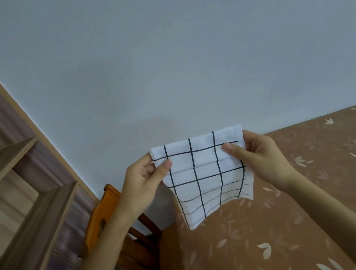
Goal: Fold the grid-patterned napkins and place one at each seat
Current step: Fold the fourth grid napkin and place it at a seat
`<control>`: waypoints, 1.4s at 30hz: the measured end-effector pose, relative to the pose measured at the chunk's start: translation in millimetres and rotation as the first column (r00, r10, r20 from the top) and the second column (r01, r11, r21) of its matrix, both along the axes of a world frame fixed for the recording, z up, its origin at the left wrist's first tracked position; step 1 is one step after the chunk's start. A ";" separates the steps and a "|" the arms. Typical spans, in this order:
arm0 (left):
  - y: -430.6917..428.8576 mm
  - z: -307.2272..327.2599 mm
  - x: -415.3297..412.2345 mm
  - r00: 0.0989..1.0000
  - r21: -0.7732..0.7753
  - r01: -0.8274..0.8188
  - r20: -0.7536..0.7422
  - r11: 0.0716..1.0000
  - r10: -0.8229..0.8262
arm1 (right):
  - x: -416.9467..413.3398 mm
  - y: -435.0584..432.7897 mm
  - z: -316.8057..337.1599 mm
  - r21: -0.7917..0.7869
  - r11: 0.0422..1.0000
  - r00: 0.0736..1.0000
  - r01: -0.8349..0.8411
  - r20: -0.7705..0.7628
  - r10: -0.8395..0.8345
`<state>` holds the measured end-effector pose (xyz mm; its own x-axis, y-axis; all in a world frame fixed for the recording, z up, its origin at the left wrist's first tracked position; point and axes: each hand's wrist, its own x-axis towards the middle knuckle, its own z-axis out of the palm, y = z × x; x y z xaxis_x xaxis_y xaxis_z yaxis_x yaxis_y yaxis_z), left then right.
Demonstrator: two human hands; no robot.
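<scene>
Above the left edge of the bench point(304, 219), I hold the grid-patterned napkin point(205, 177) in the air. My left grip point(142, 183) pinches its upper left corner and my right grip point(261, 158) its upper right. The cloth looks light, soft and limp, so take it at the corners. A brown floral cover lies on the bench. Left of the bench stands a wooden chair point(106, 217), then shelving point(16, 185); a plain wall point(182, 51) rises behind.

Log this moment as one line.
left hand: pinches white black-grid cloth napkin, upper-left corner | right hand: pinches upper-right corner | napkin: held up, hanging, off brown leaf-print tablecloth
</scene>
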<state>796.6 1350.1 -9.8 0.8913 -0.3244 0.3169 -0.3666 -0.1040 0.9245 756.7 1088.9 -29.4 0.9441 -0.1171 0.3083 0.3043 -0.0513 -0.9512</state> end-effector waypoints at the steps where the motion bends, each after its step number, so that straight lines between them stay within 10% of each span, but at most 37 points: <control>1: 0.1 -0.9 0.3 0.999 -0.003 -0.020 0.030 1.000 0.020 | -1.2 -1.5 0.2 -0.015 1.000 1.000 -0.022 -0.005 0.022; 12: 9.5 1.3 5.9 0.992 0.059 -0.022 0.127 0.998 0.014 | -4.7 -10.3 -0.9 0.008 0.998 0.998 -0.067 -0.018 0.068; 24: 11.0 4.0 1.0 0.973 -0.181 0.047 -0.214 0.982 -0.086 | 1.4 -15.5 -4.9 0.208 0.965 0.973 -0.163 -0.127 0.191; 32: 5.8 0.5 0.3 0.993 -0.055 -0.120 -0.019 0.991 0.119 | -4.8 -10.1 -5.2 -0.058 0.994 0.978 -0.095 -0.192 0.083; 42: 5.0 5.4 0.3 0.979 -0.052 -0.203 -0.022 0.978 0.202 | -3.7 -8.8 -5.9 0.102 0.985 0.974 -0.136 -0.169 0.152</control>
